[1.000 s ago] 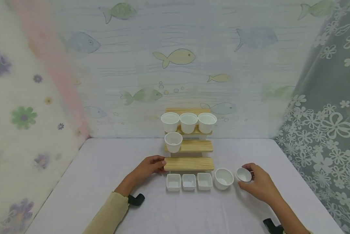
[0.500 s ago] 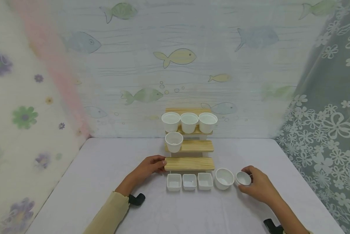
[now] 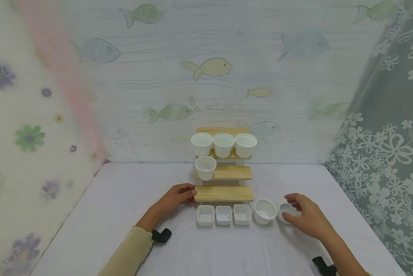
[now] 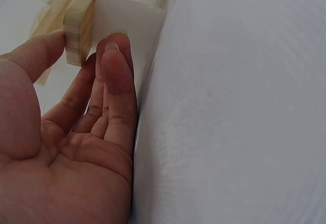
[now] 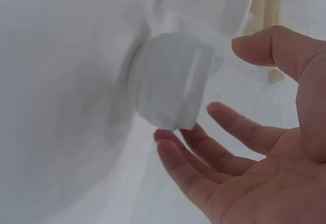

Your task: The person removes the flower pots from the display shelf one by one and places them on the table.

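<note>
Two jobs going: left grip (image 3: 175, 196) pinches the low shelf's (image 3: 223, 194) left end, probably to steady the rack (image 3: 232, 173). Right grip (image 3: 310, 218) is spread wide round the small cup (image 5: 170, 81), which stands toward the worktop's (image 3: 234, 249) right edge, just beside the big cup (image 3: 265, 211). Can't tell if they touch; the grip partly covers that cup from above. Worktop's front edge is cut off.

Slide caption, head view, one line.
Left hand holding one end of the front wooden shelf; right hand at the small round white cup on the table.
</note>
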### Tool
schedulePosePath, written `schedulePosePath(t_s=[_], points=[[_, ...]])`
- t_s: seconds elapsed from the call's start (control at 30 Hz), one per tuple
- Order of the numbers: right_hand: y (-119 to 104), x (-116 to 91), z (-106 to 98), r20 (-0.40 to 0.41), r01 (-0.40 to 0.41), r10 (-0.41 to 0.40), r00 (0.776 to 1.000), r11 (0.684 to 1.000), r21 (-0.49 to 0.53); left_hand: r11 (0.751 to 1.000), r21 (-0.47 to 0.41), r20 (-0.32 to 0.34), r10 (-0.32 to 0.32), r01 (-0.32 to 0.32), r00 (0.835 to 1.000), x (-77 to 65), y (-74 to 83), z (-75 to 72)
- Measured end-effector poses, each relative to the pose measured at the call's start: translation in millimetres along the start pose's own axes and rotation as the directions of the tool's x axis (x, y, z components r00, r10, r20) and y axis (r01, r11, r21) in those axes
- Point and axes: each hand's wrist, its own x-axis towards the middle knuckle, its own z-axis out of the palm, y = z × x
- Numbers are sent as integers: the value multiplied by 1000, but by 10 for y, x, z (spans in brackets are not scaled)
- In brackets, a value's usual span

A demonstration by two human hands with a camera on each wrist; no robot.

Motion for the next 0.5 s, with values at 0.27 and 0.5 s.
schedulePosePath(t_s=[0.27,0.5], points=[[-61,-29,-100,-60,67,-65,996,997,30,1000,-11,-21,-2,2,1000,-128,30,127],[-171,13,-121,-90,97,-94,992,995,29,1000,-10,-36,-12,12,999,-199,33,195]])
